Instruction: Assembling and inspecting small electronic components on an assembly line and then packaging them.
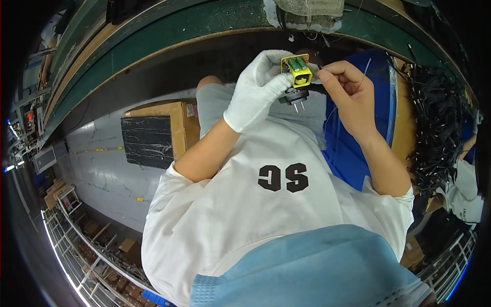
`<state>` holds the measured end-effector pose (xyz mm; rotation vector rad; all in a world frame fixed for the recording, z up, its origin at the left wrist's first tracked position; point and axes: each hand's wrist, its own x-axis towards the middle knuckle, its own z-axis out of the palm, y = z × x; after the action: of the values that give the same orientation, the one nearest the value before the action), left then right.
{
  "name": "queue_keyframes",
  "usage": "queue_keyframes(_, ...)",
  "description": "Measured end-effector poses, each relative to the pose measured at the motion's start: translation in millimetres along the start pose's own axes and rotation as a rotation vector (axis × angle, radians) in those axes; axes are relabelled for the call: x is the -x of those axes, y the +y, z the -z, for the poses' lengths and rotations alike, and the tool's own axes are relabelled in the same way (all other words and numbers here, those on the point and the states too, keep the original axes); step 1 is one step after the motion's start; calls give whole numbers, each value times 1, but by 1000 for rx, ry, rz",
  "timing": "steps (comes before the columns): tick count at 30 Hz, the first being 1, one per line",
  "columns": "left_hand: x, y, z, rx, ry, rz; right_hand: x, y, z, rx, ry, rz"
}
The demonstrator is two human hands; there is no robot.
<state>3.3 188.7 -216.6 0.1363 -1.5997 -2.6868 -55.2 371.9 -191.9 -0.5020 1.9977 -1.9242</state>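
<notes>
My left hand [258, 92], in a white glove, is closed round a small circuit board [287, 59] in front of my lap. On the board are green cylindrical capacitors [297, 63] and a yellow-wrapped transformer [302, 78]. Just beneath it, a black plug [296, 96] points its two metal pins downward; the glove partly hides how the two meet. My bare right hand [353, 94] is at the board's right side, thumb and forefinger pinched together. A thin wire [366, 67] passes through this hand, and its tip at the fingers is too small to make out.
A green bench edge [204, 43] runs across the front, with a whitish translucent container [309, 7] on it. To the right are a blue bin [353, 148] and a heap of black cables [434, 128]. A cardboard box [185, 123] stands left; another person's sleeve [465, 181] shows far right.
</notes>
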Motion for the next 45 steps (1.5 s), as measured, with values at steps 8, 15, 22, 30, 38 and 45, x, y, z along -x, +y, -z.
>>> queue_keyframes(8,2,5,-2,-28,-4,-25,4,-10,2,137,14,53)
queue_keyframes(15,4,6,-3,-121,16,-37,3,-14,2,300,24,81)
queue_keyframes(22,6,15,-7,-223,-6,-55,-4,-8,-1,687,158,554)
queue_keyframes(30,5,10,-1,-358,-17,-122,-5,-6,1,976,189,750)
queue_keyframes(38,-5,1,8,-437,-158,-400,-3,-10,-1,817,128,649)
queue_keyframes(45,-8,2,-5,-7,57,-205,-5,-7,4,239,-63,128)
